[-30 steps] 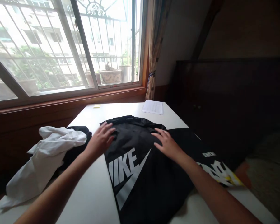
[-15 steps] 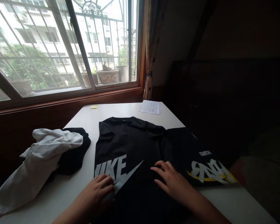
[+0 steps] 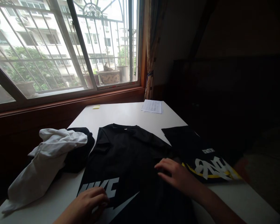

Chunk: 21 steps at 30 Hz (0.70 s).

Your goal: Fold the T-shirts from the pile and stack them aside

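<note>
A black T-shirt (image 3: 130, 149) lies spread on the white table, its collar away from me and large grey lettering with a swoosh across its lower part. My left hand (image 3: 90, 202) is at the lettering near the shirt's left edge, fingers curled and closed on the cloth. On the shirt's right part rests my right hand (image 3: 172, 174), its thumb apart from the loosely bent fingers. To the right lies a folded black garment (image 3: 184, 140) with white and yellow print. The T-shirt's bottom edge is too dark to make out.
A crumpled white garment (image 3: 58, 149) lies over a black one (image 3: 78, 158) at the left of the white table (image 3: 126, 112). Papers (image 3: 152, 106) and a small yellow slip (image 3: 96, 107) lie at the far end. Behind stand a barred window (image 3: 102, 46) and a curtain (image 3: 149, 56).
The T-shirt has slid towards me, leaving a gap at its upper right beside the folded garment. My left hand has come nearer and slightly left with it; my right hand moved slightly right.
</note>
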Tool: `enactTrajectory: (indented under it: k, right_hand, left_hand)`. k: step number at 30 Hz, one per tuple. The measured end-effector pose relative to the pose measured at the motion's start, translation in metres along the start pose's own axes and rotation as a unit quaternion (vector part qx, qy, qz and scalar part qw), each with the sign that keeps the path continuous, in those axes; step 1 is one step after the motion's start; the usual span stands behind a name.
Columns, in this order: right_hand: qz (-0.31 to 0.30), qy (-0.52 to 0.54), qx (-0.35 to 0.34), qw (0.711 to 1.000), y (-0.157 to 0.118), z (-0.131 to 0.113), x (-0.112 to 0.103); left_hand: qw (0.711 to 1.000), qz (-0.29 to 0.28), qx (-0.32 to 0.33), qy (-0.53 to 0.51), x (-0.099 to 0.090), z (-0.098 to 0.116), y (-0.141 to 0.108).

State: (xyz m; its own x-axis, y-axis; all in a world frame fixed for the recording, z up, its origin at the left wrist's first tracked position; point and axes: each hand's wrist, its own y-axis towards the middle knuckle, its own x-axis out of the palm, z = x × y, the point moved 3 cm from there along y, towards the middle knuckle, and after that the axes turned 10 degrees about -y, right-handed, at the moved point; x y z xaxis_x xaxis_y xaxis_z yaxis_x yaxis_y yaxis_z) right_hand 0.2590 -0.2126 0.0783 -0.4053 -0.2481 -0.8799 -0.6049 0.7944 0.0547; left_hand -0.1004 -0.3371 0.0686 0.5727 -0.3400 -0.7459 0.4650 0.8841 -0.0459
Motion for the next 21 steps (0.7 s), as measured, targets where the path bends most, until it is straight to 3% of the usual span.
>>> enactTrajectory:
  k: [2,4,8,12,15,21]
  right_hand:
    - [0.09,-0.082,0.032,0.992,0.011,0.022,-0.006]
    - [0.133,-0.144,0.047,0.979,0.019,0.039,-0.006]
    - [0.112,-0.187,0.034,0.975,0.03,0.053,0.004]
    - [0.094,-0.209,0.048,0.972,0.033,0.059,0.004]
    - [0.127,-0.197,0.088,0.968,0.029,0.071,-0.011]
    - [0.292,-0.099,0.194,0.931,0.017,0.122,-0.059]
  left_hand:
    - [0.995,0.057,0.051,0.056,0.004,-0.008,0.015]
    - [0.984,0.093,0.084,0.128,0.012,-0.018,0.031]
    - [0.959,0.109,0.12,0.232,0.033,-0.025,0.05]
    - [0.95,0.113,0.125,0.265,0.048,-0.015,0.047]
    - [0.942,0.133,0.129,0.282,0.058,-0.005,0.037]
    - [0.914,0.157,0.179,0.328,0.091,0.009,0.023]
